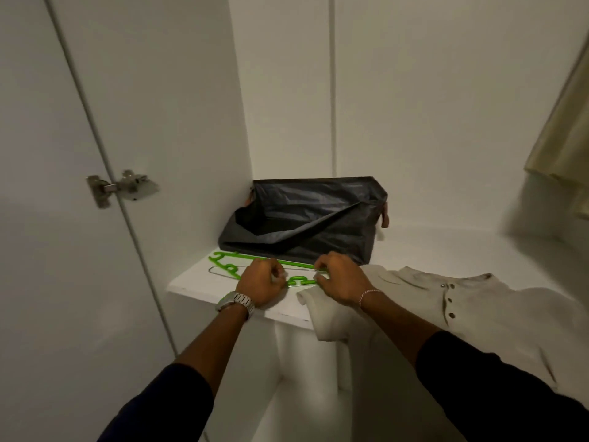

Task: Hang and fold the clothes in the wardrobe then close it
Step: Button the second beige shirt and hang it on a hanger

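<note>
**Both hands on a green hanger at the shelf's front edge**

Inside the open wardrobe, a white shelf (204,283) runs across the middle of the view. A green hanger (236,257) lies flat on it near the front edge, its long bar stretching from about 9 o'clock toward the centre. The left hand (259,283), with a metal watch (236,303) on the wrist, has its fingers curled round the hanger's middle. The right hand (339,279), wearing a thin bracelet (368,295), sits just beside it at 3 o'clock, fingertips pinching the same hanger at its right end. A thin wire hanger (220,272) appears to lie under the green one, though its outline is faint.

Directly behind the hands, toward 12 o'clock, stands a dark fabric storage box (306,218), its front wall sagging inward. It rests against the wardrobe's left inner wall.

At 3 to 4 o'clock from the hands, a cream buttoned shirt (462,304) lies spread on the shelf, one sleeve drooping over the front edge just below the right wrist. At 2 o'clock, along the frame's right border, a pale yellowish garment (567,148) hangs down.

At 9 o'clock, the white wardrobe door (41,218) stands open, a metal hinge (122,186) joining it to the cabinet side.
</note>
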